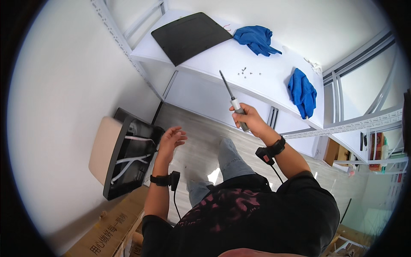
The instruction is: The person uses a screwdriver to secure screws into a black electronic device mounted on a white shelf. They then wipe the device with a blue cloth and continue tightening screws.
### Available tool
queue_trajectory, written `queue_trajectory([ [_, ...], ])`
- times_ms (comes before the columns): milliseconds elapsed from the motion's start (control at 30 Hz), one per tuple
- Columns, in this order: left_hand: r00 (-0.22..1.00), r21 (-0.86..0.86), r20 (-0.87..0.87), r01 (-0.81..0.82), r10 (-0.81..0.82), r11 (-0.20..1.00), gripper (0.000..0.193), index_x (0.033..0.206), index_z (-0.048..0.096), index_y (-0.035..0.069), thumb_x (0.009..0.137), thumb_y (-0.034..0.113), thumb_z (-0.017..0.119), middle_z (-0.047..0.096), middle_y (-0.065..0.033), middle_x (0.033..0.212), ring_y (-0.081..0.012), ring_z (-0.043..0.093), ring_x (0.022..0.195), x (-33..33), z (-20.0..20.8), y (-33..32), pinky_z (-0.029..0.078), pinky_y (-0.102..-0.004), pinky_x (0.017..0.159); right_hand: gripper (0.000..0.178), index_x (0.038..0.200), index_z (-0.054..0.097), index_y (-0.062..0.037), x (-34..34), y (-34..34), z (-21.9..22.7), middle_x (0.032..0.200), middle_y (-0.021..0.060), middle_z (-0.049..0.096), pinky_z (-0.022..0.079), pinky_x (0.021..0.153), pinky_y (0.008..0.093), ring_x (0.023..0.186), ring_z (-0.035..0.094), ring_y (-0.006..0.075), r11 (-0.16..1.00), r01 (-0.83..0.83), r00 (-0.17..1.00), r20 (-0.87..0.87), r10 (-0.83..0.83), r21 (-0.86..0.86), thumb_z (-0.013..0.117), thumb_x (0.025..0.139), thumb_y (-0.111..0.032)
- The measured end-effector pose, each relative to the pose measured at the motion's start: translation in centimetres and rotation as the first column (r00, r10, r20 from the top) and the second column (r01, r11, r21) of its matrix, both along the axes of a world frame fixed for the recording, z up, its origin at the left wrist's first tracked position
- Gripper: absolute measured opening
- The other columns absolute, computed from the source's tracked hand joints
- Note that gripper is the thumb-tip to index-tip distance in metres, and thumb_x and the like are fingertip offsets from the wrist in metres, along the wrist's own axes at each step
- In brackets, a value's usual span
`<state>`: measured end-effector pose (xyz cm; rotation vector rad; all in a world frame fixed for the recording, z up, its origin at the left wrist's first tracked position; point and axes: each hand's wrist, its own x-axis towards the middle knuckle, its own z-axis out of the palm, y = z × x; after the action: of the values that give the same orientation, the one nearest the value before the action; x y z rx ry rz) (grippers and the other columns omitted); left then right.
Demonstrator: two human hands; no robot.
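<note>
My right hand is wrapped round the grey-and-white handle of a screwdriver. Its dark shaft points up and away, toward the front edge of the white shelf table. Several small screws lie scattered on that table, beyond the screwdriver's tip. Lower and further left, my left hand is in the air with loosely bent fingers apart and nothing visible in them. It is nearest to an open black housing with pale hoses inside and a beige outer side.
A flat black panel lies at the table's far left. Two blue cloths rest on the tabletop, one hanging over its front edge. Metal shelf frames stand on both sides. A cardboard box sits at lower left.
</note>
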<state>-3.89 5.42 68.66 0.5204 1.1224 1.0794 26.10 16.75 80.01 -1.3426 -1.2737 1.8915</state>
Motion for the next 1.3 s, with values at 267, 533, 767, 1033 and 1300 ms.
queue_trajectory([
  [267,0.952,-0.041,-0.055,-0.305,0.302,0.952,0.033,0.121,0.051,0.003,0.095,0.022,0.056,0.058,-0.0085,0.112,-0.0175,0.062,0.094,0.7,1.7,15.0,0.051,-0.0293,0.077,0.026,0.098,0.056,0.0017,-1.0,21.9,2.0,0.093,0.0113,0.062,0.053,0.063,0.0324,0.075,0.062,0.0194,0.99,0.138,0.986,-0.092,-0.139,-0.012,0.063,0.087,-0.02],
  [533,0.859,-0.049,-0.248,-0.473,0.448,0.88,0.048,0.133,0.037,-0.003,0.095,0.021,0.054,0.049,-0.0101,0.12,-0.0192,0.06,0.098,-0.8,0.6,25.6,0.053,-0.0297,0.08,0.036,0.107,0.054,0.0034,-4.5,40.5,-1.4,0.1,0.0115,0.055,0.051,0.067,0.0339,0.083,0.056,0.0207,0.981,0.077,0.967,0.225,-0.117,0.179,0.066,0.083,-0.021],
  [767,0.809,-0.073,-0.396,-0.5,0.435,0.863,0.027,0.112,0.047,-0.004,0.09,0.007,0.06,0.058,-0.0097,0.092,-0.0149,0.062,0.072,-1.5,-0.4,27.8,0.053,-0.0257,0.063,0.042,0.108,0.053,0.0084,-6.0,44.3,-3.7,0.098,0.0156,0.055,0.049,0.061,0.0344,0.078,0.056,0.0238,0.989,0.015,0.947,0.315,-0.061,0.145,0.066,0.082,-0.022],
  [1033,0.89,-0.092,-0.299,-0.386,0.345,0.918,0.02,0.107,0.05,-0.003,0.09,0.003,0.058,0.057,-0.0084,0.089,-0.0151,0.063,0.072,-1.3,1.3,27.6,0.054,-0.0265,0.064,0.047,0.111,0.053,0.0089,-6.6,46.0,-4.2,0.09,0.0138,0.057,0.045,0.059,0.0354,0.073,0.056,0.0222,0.987,-0.014,0.951,0.308,-0.037,0.162,0.068,0.079,-0.022],
  [1300,0.885,0.034,-0.332,-0.333,0.325,0.942,0.014,0.099,0.049,0.001,0.088,-0.002,0.057,0.056,-0.0055,0.087,-0.0139,0.061,0.073,-2.1,4.4,23.8,0.053,-0.0258,0.065,0.022,0.091,0.057,-0.0014,-7.5,44.1,1.2,0.081,0.0056,0.054,0.049,0.057,0.0285,0.068,0.054,0.0152,0.982,0.04,0.991,0.119,-0.063,0.187,0.068,0.08,-0.017],
])
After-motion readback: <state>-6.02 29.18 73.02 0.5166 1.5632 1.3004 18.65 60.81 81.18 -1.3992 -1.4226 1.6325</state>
